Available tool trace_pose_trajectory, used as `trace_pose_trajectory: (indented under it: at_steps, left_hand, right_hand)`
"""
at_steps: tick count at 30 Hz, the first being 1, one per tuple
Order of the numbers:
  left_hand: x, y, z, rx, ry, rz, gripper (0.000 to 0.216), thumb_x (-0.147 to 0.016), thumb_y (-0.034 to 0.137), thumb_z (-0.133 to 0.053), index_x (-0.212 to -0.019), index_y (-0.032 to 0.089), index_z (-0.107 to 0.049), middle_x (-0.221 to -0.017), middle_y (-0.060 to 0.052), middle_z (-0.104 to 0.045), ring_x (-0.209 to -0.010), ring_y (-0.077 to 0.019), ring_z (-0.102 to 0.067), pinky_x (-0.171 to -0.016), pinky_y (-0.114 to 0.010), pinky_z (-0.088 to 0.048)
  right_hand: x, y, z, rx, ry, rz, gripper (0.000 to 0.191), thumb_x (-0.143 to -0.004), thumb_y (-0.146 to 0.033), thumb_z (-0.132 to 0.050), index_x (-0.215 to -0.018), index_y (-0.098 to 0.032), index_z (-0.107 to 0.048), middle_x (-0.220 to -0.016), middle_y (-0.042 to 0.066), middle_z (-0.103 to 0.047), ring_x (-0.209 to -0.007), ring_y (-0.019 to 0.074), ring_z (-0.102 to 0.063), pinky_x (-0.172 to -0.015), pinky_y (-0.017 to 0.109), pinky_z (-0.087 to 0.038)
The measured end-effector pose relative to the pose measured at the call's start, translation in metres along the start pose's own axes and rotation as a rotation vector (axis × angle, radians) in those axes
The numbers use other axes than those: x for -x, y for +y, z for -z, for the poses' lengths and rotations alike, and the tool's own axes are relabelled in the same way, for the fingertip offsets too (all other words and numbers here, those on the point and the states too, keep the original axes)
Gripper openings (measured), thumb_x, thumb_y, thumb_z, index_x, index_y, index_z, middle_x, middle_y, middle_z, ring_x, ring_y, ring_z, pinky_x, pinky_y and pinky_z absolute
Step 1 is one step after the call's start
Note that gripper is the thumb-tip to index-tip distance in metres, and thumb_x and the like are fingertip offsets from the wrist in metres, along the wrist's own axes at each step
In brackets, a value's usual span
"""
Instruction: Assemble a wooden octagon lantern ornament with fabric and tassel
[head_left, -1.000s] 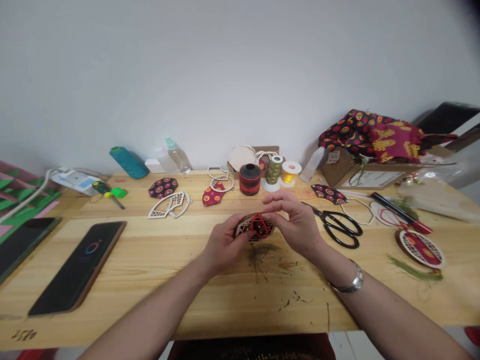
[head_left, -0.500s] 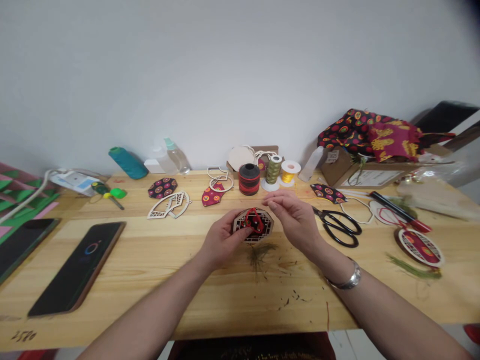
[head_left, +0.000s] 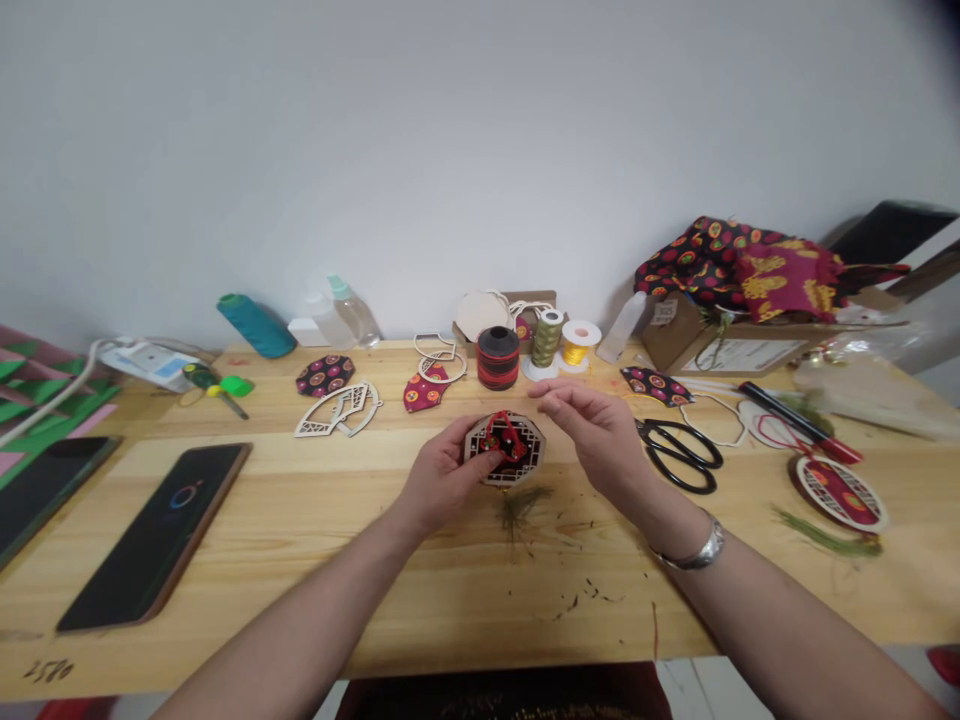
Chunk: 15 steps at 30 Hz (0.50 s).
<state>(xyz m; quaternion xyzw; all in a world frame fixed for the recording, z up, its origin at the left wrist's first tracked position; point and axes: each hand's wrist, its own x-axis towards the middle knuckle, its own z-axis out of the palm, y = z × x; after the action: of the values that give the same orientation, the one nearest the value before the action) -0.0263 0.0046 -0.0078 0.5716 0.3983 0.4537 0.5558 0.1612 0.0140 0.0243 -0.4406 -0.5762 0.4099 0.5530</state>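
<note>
My left hand grips an octagonal wooden lattice ornament with dark patterned fabric inside, tilted up above the table. A red cord loop lies on its face. My right hand hovers just right of the ornament, its fingers pinched together on something too thin to make out. A tuft of green threads lies on the wooden table right below the ornament.
Black scissors lie right of my right hand. Thread spools stand behind. A round finished ornament sits far right. A phone and a tablet lie left. A cardboard box with fabric is at back right.
My right hand lifted off the ornament and drew back to the right. My left hand tilted the ornament more upright, showing its octagonal face.
</note>
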Motion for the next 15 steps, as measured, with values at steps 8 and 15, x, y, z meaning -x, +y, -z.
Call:
trace_pose_trajectory:
  at_steps: [8, 15]
  left_hand:
    - [0.0, 0.0014, -0.0013, 0.03, -0.01, 0.03, 0.038, -0.073, 0.028, -0.07, -0.108, 0.019, -0.062, -0.104, -0.006, -0.071, -0.093, -0.0203, -0.066, -0.083, -0.036, -0.053]
    - [0.0002, 0.0014, -0.0011, 0.058, -0.006, 0.025, 0.034, -0.073, 0.025, -0.07, -0.106, 0.02, -0.063, -0.101, -0.004, -0.072, -0.09, -0.0178, -0.066, -0.082, -0.032, -0.052]
  right_hand:
    - [0.0016, -0.0002, -0.0037, -0.085, -0.071, -0.047, 0.012, -0.079, -0.028, -0.064, -0.079, -0.026, -0.075, -0.098, 0.004, -0.069, -0.096, 0.0174, -0.061, -0.089, 0.038, -0.046]
    - [0.0016, 0.0043, -0.0053, -0.019, -0.033, 0.017, 0.007, -0.071, -0.021, -0.07, -0.073, -0.026, -0.075, -0.095, 0.005, -0.068, -0.092, 0.0183, -0.062, -0.086, 0.04, -0.048]
